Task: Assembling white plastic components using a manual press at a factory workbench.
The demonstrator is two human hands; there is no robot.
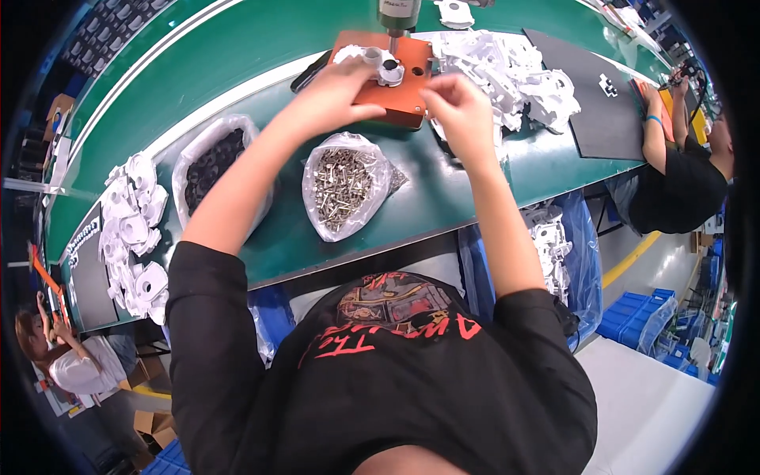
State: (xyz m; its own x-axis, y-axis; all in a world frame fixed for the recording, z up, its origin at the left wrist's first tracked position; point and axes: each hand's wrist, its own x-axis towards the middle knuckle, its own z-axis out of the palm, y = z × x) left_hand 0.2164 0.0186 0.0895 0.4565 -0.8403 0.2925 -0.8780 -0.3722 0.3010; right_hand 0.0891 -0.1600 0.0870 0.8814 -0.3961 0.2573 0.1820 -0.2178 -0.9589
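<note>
A white plastic part (389,74) with a dark round piece in it sits on an orange fixture block (404,93), below a vertical tool (397,20) whose tip comes down close to it. From the left, my left hand (340,93) holds the part, its fingers curled at the part's edge and its thumb stretched along the block. My right hand (461,111) is at the block's right edge, fingertips pinched together; whatever they hold is too small or blurred to name. Nearer me lies an open plastic bag of metal screws (342,190).
A bag of black pieces (212,166) stands left of the screws. White plastic housings are heaped at right (507,75) and far left (131,229). A black mat (586,111) lies at right. Co-workers sit at right (681,174) and left (83,364). A blue lined bin (582,253) stands below the table edge.
</note>
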